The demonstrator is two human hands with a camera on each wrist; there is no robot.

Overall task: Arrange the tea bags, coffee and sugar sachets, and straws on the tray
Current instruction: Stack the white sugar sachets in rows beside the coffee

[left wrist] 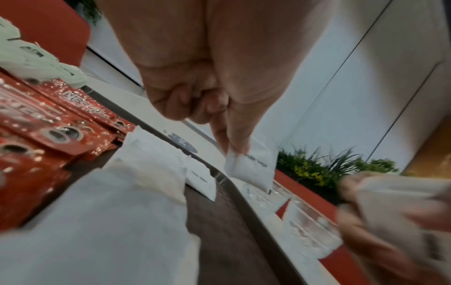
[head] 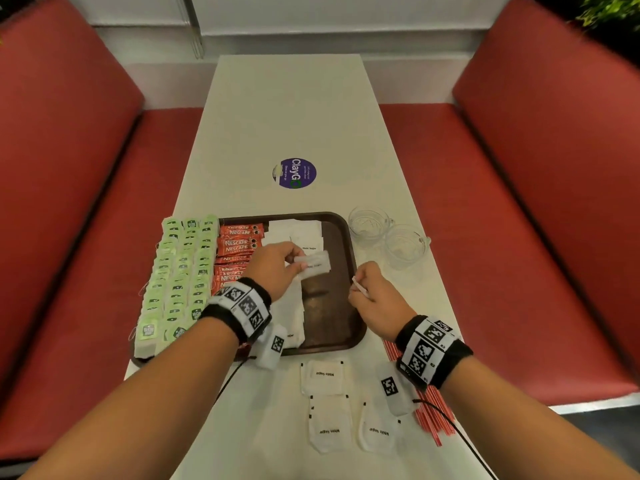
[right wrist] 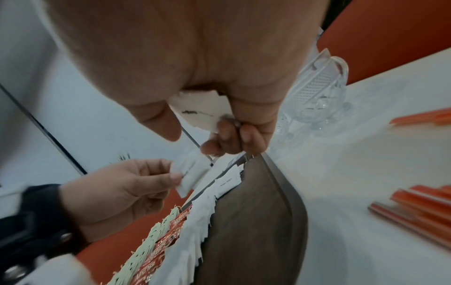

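Tea bags [head: 175, 278] lay at the tray's [head: 349, 299] left, coffee sachets [head: 235, 252] beside them, sugar sachets [head: 298, 233] further right; two glass cups [head: 388, 235] stood right of it, straws [head: 434, 417] nearer.

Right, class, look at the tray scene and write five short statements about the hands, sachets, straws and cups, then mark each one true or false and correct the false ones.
1. The left hand pinches white sugar sachets over the tray. True.
2. The red straws lie on the tray. False: they lie on the table, right of the tray, partly under the right wrist.
3. The green tea bags sit along the tray's left side, beside the red coffee sachets. True.
4. The right hand holds nothing. False: it grips a white sachet.
5. Two glass cups stand on the tray. False: they stand on the table, off its far right corner.
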